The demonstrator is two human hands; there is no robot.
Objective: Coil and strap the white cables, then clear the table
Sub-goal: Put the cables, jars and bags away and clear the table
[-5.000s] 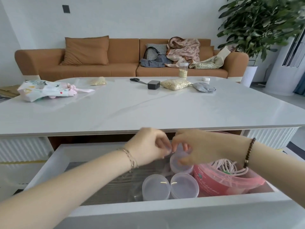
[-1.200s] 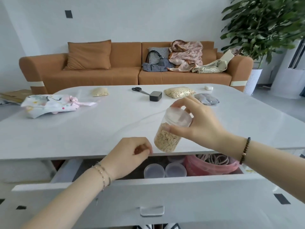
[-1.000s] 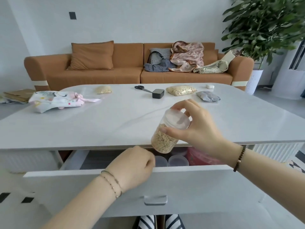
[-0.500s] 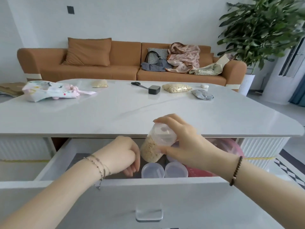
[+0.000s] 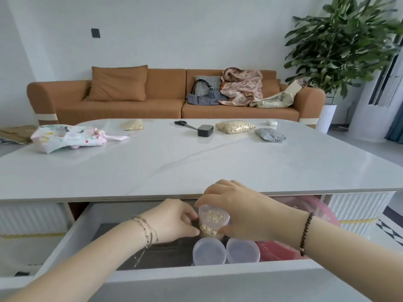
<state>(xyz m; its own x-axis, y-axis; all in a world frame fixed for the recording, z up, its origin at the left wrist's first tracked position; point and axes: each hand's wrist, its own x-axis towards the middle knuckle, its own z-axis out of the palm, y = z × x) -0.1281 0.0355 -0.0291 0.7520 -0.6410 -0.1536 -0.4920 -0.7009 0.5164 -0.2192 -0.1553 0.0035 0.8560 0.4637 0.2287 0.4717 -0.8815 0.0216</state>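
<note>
Head view: right hand (image 5: 242,211) grips the grain jar (image 5: 212,223) inside the drawer (image 5: 72,236), left hand (image 5: 174,219) touching it, hold unclear; a tight fit could tip it onto tubs (image 5: 209,251) at the drawer's front.

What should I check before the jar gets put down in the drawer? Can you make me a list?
1. Right hand grips the clear plastic jar of pale flakes: ok.
2. Jar lid shut: cannot tell, fingers cover it.
3. White drawer pulled open: ok.
4. Free spot behind the two round lidded plastic tubs: cannot tell, hands hide it.
5. Left hand away from the landing spot: not ok, its fingers are right beside the jar.
</note>
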